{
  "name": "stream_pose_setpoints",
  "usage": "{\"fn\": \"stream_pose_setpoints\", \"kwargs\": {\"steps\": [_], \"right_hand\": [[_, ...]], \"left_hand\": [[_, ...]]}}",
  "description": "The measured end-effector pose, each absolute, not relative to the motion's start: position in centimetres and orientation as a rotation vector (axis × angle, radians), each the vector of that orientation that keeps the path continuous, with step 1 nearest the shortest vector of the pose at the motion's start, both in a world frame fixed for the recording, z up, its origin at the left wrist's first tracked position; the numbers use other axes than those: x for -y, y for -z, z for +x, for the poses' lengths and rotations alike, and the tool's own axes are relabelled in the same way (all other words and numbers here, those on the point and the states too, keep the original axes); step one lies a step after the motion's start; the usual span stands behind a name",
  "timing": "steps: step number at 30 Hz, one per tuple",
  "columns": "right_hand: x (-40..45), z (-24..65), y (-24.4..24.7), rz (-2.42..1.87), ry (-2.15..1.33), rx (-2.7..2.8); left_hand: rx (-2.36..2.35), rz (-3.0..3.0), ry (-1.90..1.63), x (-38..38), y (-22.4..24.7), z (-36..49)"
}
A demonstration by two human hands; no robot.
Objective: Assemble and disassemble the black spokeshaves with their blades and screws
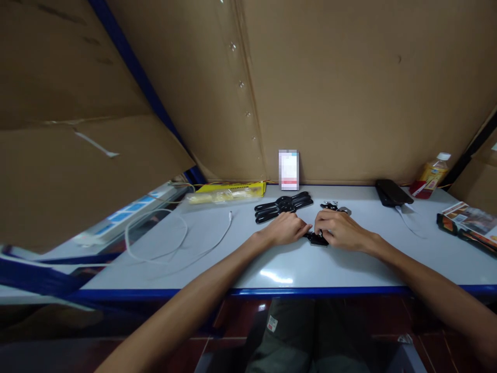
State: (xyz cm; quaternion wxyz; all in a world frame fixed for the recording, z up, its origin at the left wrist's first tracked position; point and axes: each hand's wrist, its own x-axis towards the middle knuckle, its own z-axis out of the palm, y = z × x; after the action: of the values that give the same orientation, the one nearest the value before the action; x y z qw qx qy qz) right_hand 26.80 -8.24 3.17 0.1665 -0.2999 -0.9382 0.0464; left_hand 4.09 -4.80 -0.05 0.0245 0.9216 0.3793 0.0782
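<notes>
On the white table, a small dark black part (pixel 319 240) with a shiny bit on it lies between my two hands. My left hand (pixel 289 228) is closed, its fingers curled under and its thumb reaching to the part's left end. From the other side my right hand (pixel 341 229) bends over the part with fingertips pinched together; what sits in the pinch is hidden. Just behind the left hand rests a glossy black piece with several long rounded arms (pixel 284 204). Small black and silver metal pieces (pixel 329 205) lie beyond the right hand.
A phone (pixel 289 170) with a blurred screen stands against the cardboard wall. A yellow packet (pixel 248 188), a white cable (pixel 217 243) and a power strip (pixel 124 220) are leftward. Rightward are a black device (pixel 394 192), a drink bottle (pixel 430 176) and a printed package (pixel 471 223).
</notes>
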Motion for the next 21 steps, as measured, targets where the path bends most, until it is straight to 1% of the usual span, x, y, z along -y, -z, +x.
{"fn": "stream_pose_setpoints", "kwargs": {"steps": [4,10,21], "right_hand": [[8.32,26.83,-2.76,-0.932,-0.017,2.659],[8.36,26.63,-2.24,-0.906,-0.01,2.686],[9.15,26.27,-2.8,-0.824,-0.165,2.694]], "left_hand": [[-1.177,2.857,-0.258,4.78,0.14,4.01],[-1.163,2.859,-0.239,4.87,-0.01,3.97],[-1.137,2.933,-0.275,4.89,-0.5,3.69]]}}
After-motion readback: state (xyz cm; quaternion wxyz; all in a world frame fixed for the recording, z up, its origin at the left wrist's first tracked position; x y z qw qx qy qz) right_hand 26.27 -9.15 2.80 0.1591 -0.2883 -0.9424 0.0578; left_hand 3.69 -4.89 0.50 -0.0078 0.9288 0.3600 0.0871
